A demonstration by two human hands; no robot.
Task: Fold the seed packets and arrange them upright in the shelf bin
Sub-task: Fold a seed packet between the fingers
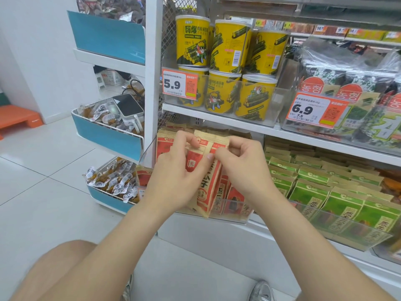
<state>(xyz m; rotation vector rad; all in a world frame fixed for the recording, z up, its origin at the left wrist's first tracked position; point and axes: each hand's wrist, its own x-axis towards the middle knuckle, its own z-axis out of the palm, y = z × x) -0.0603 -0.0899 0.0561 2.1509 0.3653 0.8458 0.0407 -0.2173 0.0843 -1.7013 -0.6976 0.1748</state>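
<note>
A red and tan seed packet (208,187) is held upright in front of the clear shelf bin (236,216). My left hand (175,174) grips its left side, thumb across the front. At the packet's top right corner, my right hand (243,168) pinches the paper with curled fingers. More red and tan packets (165,142) stand in the bin behind my hands, partly hidden. The held packet's lower end hangs over the bin's front wall.
Green seed packets (312,192) fill the neighbouring clear bin to the right. Yellow cans (223,46) stand on the shelf above, with price tags (179,84). A blue and white side rack (108,131) with small wrapped snacks stands to the left. My knees and shoes are below.
</note>
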